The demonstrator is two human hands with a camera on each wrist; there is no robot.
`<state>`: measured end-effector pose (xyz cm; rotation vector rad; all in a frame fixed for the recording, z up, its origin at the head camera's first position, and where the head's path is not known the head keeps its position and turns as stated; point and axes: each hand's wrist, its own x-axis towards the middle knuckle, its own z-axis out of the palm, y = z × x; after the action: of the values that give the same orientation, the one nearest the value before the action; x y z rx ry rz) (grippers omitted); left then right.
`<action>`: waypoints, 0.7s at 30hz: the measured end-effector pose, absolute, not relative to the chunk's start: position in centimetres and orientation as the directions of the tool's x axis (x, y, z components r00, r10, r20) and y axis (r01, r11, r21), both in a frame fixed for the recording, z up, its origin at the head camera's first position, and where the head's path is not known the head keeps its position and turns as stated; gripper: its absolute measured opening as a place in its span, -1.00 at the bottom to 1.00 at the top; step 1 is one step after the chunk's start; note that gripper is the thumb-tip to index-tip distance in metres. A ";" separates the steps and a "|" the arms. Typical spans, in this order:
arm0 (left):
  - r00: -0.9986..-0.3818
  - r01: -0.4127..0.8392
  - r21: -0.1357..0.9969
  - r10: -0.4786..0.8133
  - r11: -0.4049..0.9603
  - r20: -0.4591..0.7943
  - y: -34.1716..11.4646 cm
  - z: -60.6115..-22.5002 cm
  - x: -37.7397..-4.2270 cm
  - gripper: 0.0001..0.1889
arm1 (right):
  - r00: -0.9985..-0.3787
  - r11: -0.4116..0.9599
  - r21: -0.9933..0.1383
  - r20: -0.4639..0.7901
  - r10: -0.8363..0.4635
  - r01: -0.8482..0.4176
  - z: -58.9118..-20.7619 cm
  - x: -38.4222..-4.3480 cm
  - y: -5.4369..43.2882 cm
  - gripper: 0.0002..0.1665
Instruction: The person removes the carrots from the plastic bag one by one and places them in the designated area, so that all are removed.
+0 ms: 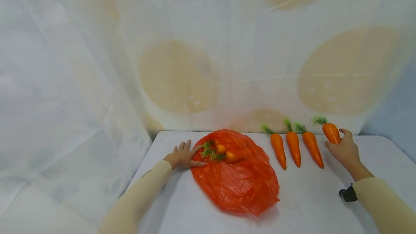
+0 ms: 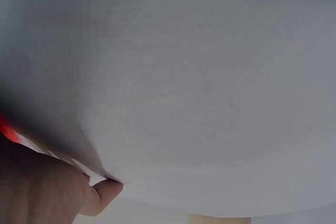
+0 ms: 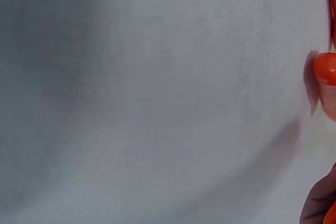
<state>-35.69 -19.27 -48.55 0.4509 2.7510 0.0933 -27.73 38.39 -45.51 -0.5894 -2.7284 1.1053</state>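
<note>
Head view: your right hand (image 1: 345, 152) pinches the rightmost glossy orange tapered carrot (image 1: 331, 132), probably light but slippery; grasp its thick part. Your left hand (image 1: 183, 157), fingers spread, touches the crumpled red plastic bag (image 1: 238, 187).

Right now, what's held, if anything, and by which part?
The right hand holds the rightmost carrot by its lower body, away from the leafy top; the left hand touches the red bag.
</note>
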 end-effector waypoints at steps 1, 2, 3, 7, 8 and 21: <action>-0.887 0.301 0.122 0.324 0.946 -0.329 -19.2 -48.5 -35.7 0.00 | -0.912 0.652 -0.691 -0.023 0.410 0.311 -45.5 -27.7 38.5 0.03; -0.886 0.302 0.121 0.325 0.946 -0.331 -19.2 -48.5 -35.8 0.00 | -0.911 0.652 -0.690 -0.025 0.411 0.314 -45.5 -27.7 38.5 0.03; -0.886 0.300 0.127 0.325 0.945 -0.330 -19.2 -48.5 -35.8 0.00 | -0.911 0.652 -0.690 -0.026 0.411 0.314 -45.5 -27.7 38.6 0.03; -0.890 0.290 0.138 0.320 0.947 -0.326 -19.2 -48.6 -35.9 0.00 | -0.916 0.659 -0.688 -0.017 0.401 0.302 -45.6 -27.6 38.7 0.03; -0.891 0.290 0.137 0.319 0.947 -0.324 -19.2 -48.7 -35.9 0.00 | -0.917 0.659 -0.690 -0.018 0.399 0.300 -45.7 -27.6 38.7 0.03; -0.887 0.304 0.131 0.331 0.943 -0.321 -19.2 -48.4 -35.7 0.00 | -0.912 0.712 -0.614 -0.033 0.409 0.341 -46.2 -27.3 38.9 -0.07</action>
<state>-35.68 -19.24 -48.36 0.4643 2.7548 0.1097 -27.29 38.87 -46.17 -0.6177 -2.8080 0.9745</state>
